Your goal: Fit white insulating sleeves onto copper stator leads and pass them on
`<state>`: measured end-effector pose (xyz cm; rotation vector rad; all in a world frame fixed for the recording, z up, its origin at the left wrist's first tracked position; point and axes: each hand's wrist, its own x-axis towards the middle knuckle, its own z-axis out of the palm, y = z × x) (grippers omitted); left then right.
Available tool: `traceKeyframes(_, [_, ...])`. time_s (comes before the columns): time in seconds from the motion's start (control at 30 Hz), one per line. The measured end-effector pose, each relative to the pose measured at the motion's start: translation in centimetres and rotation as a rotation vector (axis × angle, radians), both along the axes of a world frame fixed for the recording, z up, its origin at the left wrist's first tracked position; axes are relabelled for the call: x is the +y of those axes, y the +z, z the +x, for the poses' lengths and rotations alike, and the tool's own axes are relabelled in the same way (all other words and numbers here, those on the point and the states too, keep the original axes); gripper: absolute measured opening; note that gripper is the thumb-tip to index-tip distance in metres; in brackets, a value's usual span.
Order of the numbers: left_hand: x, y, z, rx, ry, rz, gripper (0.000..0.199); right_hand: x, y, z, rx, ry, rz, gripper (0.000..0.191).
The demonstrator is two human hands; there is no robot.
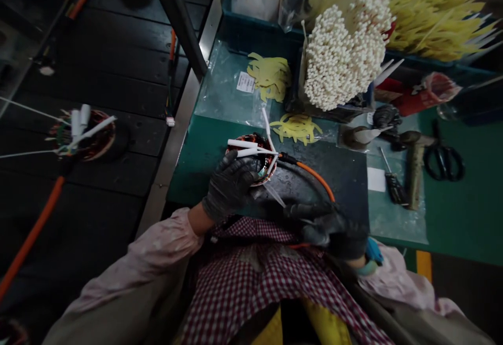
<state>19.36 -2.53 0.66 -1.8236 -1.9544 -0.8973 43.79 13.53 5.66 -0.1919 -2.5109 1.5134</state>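
Left hand (230, 185) clamps a wound stator (268, 146) on the green mat (196, 172), white sleeves (243, 144) already on some leads; right hand (329, 229) sits curled near the orange cable (314, 173), its grip unclear; a second stator (98, 143) lies sleeved on the dark bench, what remains hidden

"Where can the right hand (328, 229) pass?"
"Forward over the dark mat (346, 185), but the orange cable (314, 173) arcs across."
"And further?"
"The screwdriver (395, 190) and scissors (444, 156) stand right; white cable ties (341, 54) rise ahead."
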Motion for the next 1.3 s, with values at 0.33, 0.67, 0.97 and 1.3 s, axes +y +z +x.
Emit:
traceKeyframes(0.33, [-0.2, 0.1, -0.2, -0.173, -0.056, -0.046, 0.025, 2.1, -0.6, -8.7, -0.005, -0.072, 0.427, 0.034])
traceKeyframes(0.67, [0.0, 0.5, -0.4, -0.246, -0.043, -0.146, 0.02, 2.7, 1.3, -13.2, 0.025, -0.031, -0.059, 0.034])
traceKeyframes(0.97, [0.2, 0.2, -0.6, -0.197, -0.027, -0.139, 0.019, 4.3, -0.2, -11.5, 0.037, 0.055, -0.169, 0.022])
traceKeyframes(1.3, [0.1, 0.0, -1.1, -0.222, -0.035, -0.164, 0.018, 3.3, -1.0, -11.1, 0.101, 0.016, -0.172, 0.019])
